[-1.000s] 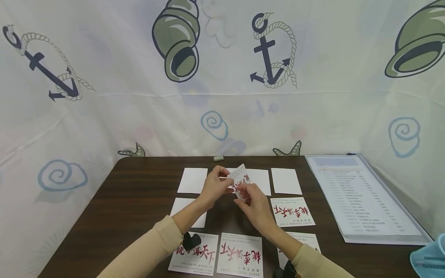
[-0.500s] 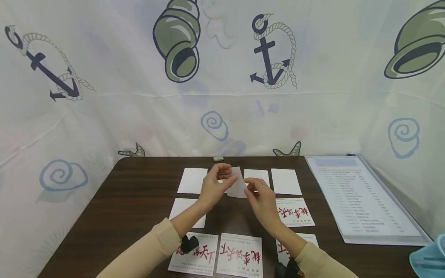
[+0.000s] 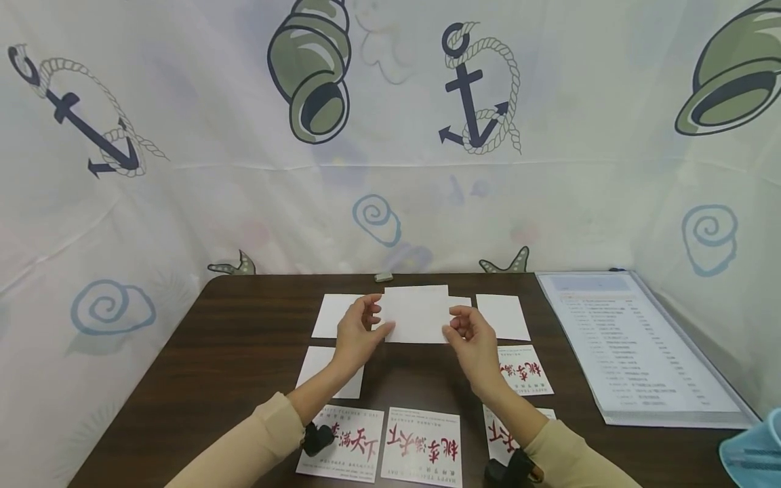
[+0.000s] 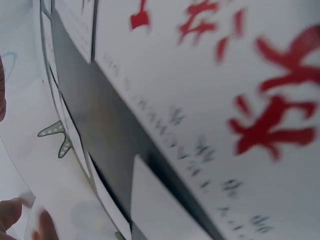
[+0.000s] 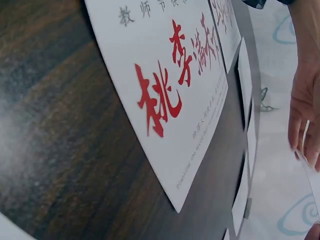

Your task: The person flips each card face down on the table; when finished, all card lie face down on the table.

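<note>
A white card point(image 3: 417, 314), its blank side facing the head camera, is held up between both hands over the far row of cards. My left hand point(image 3: 358, 333) pinches its left edge, thumb lying over the near face. At the opposite edge my right hand point(image 3: 473, 342) pinches it with thumb and curled fingers. The right wrist view catches the card point(image 5: 311, 176) nearly edge-on. Behind it a blank card point(image 3: 459, 301) is partly covered. A card with red characters point(image 3: 525, 370) lies beside my right wrist.
Blank cards point(image 3: 503, 317) and printed cards point(image 3: 421, 447) form a ring on the dark wooden table point(image 3: 201, 379). A large stack of printed sheets point(image 3: 647, 352) lies at right. A light-blue container point(image 3: 753, 451) stands at the front right corner. A patterned curtain point(image 3: 403, 149) hangs behind.
The card has turned from its red-lettered side to its blank side and now faces the camera squarely. My hands have moved apart, to opposite edges.
</note>
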The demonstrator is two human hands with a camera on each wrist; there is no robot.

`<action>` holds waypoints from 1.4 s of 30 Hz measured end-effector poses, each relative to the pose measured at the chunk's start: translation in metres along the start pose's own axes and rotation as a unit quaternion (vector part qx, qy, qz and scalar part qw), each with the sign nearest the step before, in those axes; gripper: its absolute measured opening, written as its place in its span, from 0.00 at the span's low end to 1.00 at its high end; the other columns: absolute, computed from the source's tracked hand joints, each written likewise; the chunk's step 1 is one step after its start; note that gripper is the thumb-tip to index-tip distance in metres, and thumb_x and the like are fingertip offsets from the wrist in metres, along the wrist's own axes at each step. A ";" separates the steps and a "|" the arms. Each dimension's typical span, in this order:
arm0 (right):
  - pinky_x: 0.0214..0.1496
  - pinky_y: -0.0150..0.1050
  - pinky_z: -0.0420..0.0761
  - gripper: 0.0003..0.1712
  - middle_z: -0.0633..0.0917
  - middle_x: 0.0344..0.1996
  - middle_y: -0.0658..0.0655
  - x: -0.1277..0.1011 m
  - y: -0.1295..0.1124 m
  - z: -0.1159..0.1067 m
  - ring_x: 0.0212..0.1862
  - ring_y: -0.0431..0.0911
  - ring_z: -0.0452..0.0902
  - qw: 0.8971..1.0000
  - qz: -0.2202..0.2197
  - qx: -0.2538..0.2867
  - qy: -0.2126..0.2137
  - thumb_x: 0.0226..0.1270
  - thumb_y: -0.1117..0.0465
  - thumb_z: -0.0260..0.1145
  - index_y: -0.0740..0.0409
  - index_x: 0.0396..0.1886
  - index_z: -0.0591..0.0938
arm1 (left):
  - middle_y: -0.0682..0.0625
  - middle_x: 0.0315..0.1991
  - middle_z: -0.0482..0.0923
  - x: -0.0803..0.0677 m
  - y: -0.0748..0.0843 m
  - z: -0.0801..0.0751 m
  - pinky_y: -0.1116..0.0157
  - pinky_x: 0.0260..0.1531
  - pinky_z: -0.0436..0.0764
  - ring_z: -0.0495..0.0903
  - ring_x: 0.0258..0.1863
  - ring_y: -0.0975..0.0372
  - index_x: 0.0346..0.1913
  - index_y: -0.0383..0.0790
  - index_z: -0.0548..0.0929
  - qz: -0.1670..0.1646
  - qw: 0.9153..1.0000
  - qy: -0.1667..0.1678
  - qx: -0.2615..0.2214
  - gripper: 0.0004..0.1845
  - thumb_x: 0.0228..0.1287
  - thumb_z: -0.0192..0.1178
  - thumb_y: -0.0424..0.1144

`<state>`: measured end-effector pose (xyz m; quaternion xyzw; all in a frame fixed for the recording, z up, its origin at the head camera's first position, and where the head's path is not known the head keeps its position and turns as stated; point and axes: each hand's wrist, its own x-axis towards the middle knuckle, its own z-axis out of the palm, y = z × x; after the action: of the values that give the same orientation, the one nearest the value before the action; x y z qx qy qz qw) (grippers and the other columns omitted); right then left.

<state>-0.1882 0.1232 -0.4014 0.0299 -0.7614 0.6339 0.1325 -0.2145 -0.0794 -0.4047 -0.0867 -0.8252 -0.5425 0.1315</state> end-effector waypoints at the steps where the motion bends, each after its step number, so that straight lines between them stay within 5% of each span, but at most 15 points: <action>1: 0.31 0.25 0.74 0.17 0.77 0.33 0.61 -0.001 0.001 -0.001 0.30 0.37 0.71 1.000 0.006 0.003 -0.002 0.58 0.75 0.64 0.66 0.48 0.76 | 0.38 0.41 0.77 -0.002 -0.001 -0.001 0.61 0.37 0.81 0.81 0.38 0.51 0.57 0.36 0.74 -0.006 1.000 -0.008 -0.002 0.27 0.51 0.68 0.28; 5: 0.30 0.29 0.79 0.16 0.79 0.29 0.61 -0.004 0.004 -0.004 0.26 0.39 0.74 0.999 0.026 -0.001 -0.018 0.57 0.75 0.66 0.65 0.46 0.77 | 0.38 0.38 0.79 -0.009 -0.005 -0.003 0.72 0.27 0.79 0.82 0.32 0.56 0.58 0.37 0.75 -0.035 0.999 -0.035 -0.010 0.27 0.52 0.67 0.27; 10: 0.26 0.34 0.82 0.14 0.81 0.23 0.58 -0.008 0.009 -0.007 0.22 0.43 0.78 0.994 0.063 -0.063 -0.070 0.54 0.75 0.67 0.69 0.41 0.76 | 0.43 0.35 0.79 -0.021 -0.010 -0.006 0.73 0.26 0.77 0.79 0.29 0.62 0.56 0.35 0.76 -0.063 0.995 -0.074 0.014 0.26 0.51 0.68 0.27; 21: 0.22 0.34 0.74 0.11 0.79 0.19 0.51 -0.018 0.024 -0.011 0.21 0.41 0.74 0.953 0.096 -0.221 -0.182 0.52 0.67 0.71 0.62 0.32 0.76 | 0.50 0.30 0.77 -0.037 -0.020 -0.011 0.70 0.26 0.75 0.76 0.27 0.64 0.50 0.30 0.74 -0.053 0.974 -0.179 0.130 0.24 0.48 0.70 0.29; 34: 0.23 0.34 0.65 0.12 0.75 0.19 0.49 -0.022 0.030 -0.010 0.22 0.42 0.67 0.933 0.055 -0.298 -0.193 0.50 0.63 0.73 0.58 0.28 0.76 | 0.50 0.29 0.76 -0.039 -0.023 -0.011 0.69 0.26 0.73 0.73 0.26 0.64 0.47 0.30 0.73 -0.035 0.963 -0.208 0.169 0.23 0.47 0.70 0.29; 42: 0.21 0.32 0.63 0.13 0.73 0.18 0.49 -0.024 0.032 -0.008 0.21 0.41 0.66 0.932 0.031 -0.306 -0.192 0.51 0.64 0.73 0.58 0.27 0.74 | 0.50 0.28 0.75 -0.037 -0.023 -0.010 0.69 0.25 0.71 0.71 0.24 0.65 0.44 0.32 0.75 -0.022 0.956 -0.212 0.200 0.21 0.46 0.71 0.30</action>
<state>-0.1707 0.1348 -0.4368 0.0853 -0.9298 0.3565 -0.0333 -0.1841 -0.0977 -0.4322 -0.1536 -0.9275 -0.3380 -0.0433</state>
